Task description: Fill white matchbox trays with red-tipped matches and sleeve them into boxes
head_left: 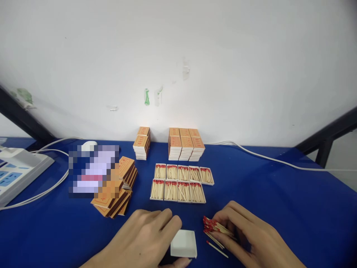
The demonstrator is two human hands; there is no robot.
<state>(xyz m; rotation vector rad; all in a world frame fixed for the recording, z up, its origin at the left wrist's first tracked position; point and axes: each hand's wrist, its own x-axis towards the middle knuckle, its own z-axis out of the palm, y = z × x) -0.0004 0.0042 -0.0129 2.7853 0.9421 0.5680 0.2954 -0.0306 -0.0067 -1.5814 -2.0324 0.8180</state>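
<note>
So the left hand has a small white cardboard tray, sitting on the blue tabletop right in front of the person, no matches showing in it. My guess is it's held by the edges to keep it steady and leave the middle uncovered. Just beside it, the right hand has a bunch of red-tipped wooden matches, heads toward the tray, probably gathered one way so they stay tidy. Beyond the hands are nine white cardboard trays full of matches, five behind four, heads to the wall, packed close, I'd say to save room and make counting easy. Orange-brown matchboxes with red print are stacked by the wall, and a loose orange-brown pile leans off to the left, partly blurred out. Grip-wise: left thumb and index are only as far apart as the tray, one at the near edge, the other at the far left corner. Right thumb and fingers are pinched in snug around the bunch, with a loose match lying just below.
</note>
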